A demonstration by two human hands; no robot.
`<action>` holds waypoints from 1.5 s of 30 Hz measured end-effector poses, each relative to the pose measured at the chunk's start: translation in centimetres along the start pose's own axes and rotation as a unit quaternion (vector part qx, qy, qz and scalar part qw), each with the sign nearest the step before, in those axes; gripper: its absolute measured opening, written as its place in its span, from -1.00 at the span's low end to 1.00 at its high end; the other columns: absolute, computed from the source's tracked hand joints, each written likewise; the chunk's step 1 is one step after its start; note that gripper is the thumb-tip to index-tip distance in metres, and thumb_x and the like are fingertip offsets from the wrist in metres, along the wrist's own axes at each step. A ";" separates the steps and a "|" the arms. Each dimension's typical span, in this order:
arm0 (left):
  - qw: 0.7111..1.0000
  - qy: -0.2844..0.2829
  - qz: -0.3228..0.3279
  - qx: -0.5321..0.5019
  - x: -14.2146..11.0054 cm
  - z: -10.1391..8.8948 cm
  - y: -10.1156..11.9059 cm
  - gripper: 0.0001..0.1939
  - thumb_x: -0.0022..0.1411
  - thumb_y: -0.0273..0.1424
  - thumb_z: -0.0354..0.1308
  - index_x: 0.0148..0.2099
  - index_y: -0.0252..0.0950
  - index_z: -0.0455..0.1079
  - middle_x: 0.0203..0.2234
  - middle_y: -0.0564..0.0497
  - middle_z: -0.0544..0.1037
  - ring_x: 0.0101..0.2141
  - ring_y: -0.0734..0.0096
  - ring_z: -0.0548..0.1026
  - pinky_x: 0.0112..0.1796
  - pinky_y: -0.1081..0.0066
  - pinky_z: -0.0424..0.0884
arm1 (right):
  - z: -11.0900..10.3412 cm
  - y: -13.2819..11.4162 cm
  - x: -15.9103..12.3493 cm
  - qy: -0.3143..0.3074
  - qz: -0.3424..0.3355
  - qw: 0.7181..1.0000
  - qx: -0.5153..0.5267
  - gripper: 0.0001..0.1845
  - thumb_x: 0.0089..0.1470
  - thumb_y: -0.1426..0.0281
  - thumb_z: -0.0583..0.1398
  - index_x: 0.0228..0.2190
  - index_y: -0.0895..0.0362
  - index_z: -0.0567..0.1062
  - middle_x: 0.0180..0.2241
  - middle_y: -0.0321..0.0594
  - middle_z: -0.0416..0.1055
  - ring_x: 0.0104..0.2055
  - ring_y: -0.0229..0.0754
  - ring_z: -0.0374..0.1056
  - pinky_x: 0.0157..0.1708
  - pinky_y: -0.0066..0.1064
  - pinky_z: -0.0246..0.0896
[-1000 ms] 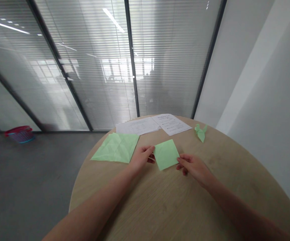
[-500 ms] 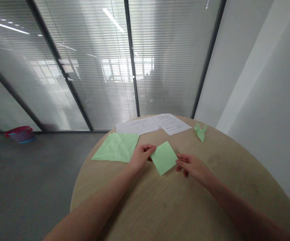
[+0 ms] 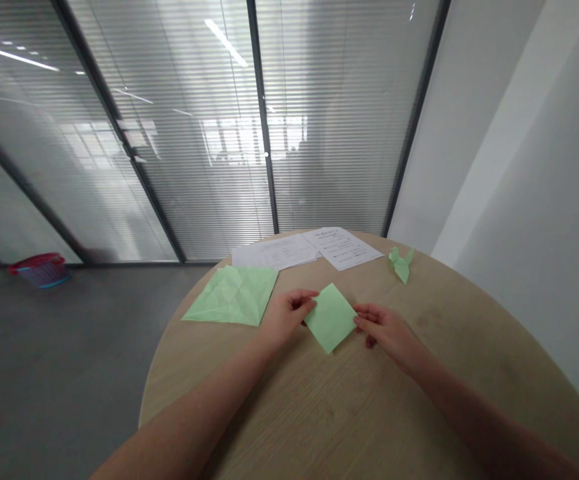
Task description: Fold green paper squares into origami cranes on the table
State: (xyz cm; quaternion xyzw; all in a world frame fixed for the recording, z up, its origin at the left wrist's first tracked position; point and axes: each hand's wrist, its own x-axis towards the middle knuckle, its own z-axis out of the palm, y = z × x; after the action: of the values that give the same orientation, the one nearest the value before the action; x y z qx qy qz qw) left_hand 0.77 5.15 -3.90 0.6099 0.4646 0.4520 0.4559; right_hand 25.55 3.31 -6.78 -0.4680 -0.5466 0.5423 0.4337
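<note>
A small green square of folded paper (image 3: 331, 320) is held between my two hands, turned so one corner points toward me. My left hand (image 3: 287, 315) pinches its left corner, thumb on top. At the right corner, my right hand (image 3: 380, 329) grips the paper between thumb and fingers. Left of my left hand lies a larger creased green sheet (image 3: 234, 295), spread on the table. A folded green origami figure (image 3: 400, 265) sits farther back on the right.
White printed sheets (image 3: 342, 247) lie at the far edge of the round wooden table (image 3: 329, 420). A red and blue basket (image 3: 43, 270) stands on the floor at the left. Glass panels with blinds (image 3: 209, 167) rise behind the table, and a white wall (image 3: 534, 200) is at the right.
The green square has turned slightly and shifted a little to the right, with both hands still on it. My left thumb and fingers reach a bit farther over its edge.
</note>
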 end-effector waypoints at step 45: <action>0.995 -0.067 -0.035 -0.058 -1.6 2.5 1.3 -0.70 0.13 -0.21 0.36 -0.20 -0.31 0.46 -0.56 0.10 0.49 -0.56 0.51 0.35 -0.50 0.48 0.19 | 1.5 -1.4 -2.4 -0.067 -0.236 0.947 -0.209 -0.74 0.27 0.26 0.21 -0.13 0.00 0.70 -0.06 -0.07 0.53 -0.04 -0.01 0.46 -0.06 -0.21 0.36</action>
State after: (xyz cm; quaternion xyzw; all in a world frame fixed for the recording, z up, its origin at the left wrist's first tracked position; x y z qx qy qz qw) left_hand 3.17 3.05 -3.24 0.5950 0.4271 0.4200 0.5359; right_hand 24.48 0.71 -5.30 -0.3679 -0.7704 0.3281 0.4042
